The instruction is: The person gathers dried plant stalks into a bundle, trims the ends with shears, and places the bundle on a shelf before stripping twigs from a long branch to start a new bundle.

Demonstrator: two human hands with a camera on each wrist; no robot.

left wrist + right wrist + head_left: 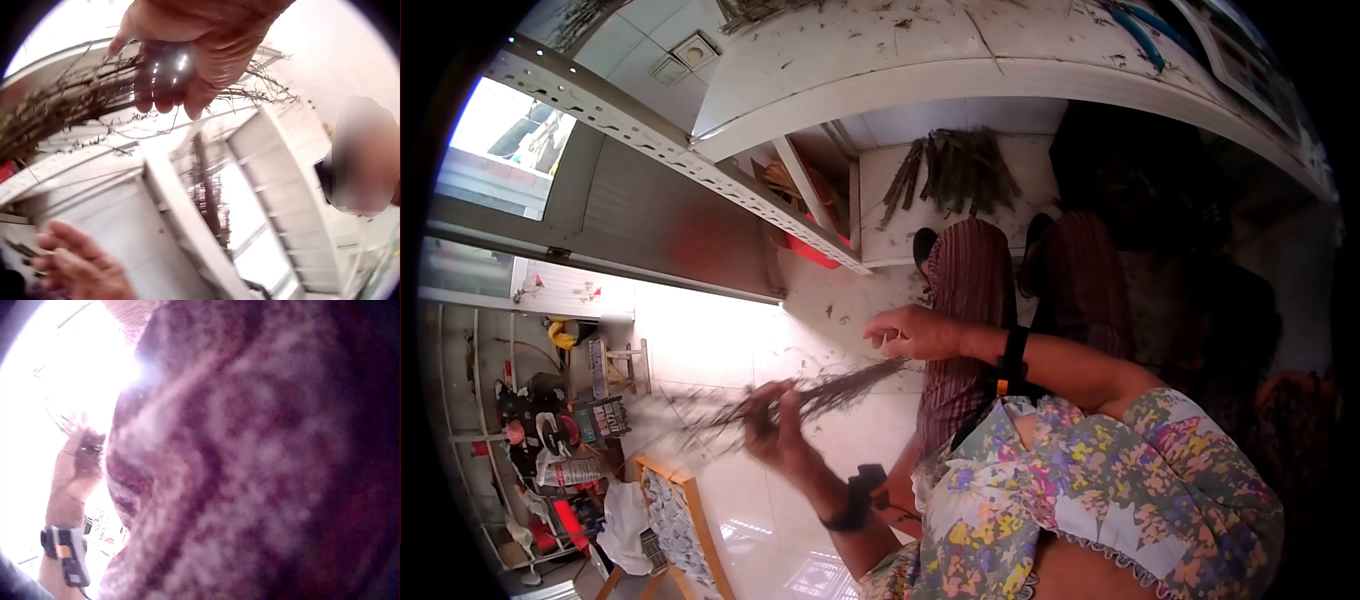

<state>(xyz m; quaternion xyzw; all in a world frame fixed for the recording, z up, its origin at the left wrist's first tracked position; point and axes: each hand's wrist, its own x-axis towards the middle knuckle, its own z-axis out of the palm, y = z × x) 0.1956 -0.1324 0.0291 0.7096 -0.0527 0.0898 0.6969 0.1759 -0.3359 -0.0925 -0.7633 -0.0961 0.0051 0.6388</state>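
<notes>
My left hand [778, 430] grips a bundle of thin dry twigs [855, 382], its fingers curled round the branching end. The gathered ends point toward my right hand [915, 332], which hovers just above them with relaxed fingers and nothing held. In the left wrist view the twigs [75, 103] run out to the left from under the left hand [194, 44], with fine side shoots spreading on the other side. The right hand [81, 265] shows below them, apart from the bundle. Cloth fills most of the right wrist view, with the left hand [81, 456] at its left.
Under the white worktop [850, 105], a pile of cut twigs [970, 170] lies on a low pale shelf. Blue-handled pliers [1140, 40] rest on the worktop. Twig scraps litter the tiled floor, and a wooden-framed stand [690, 510] is at the lower left.
</notes>
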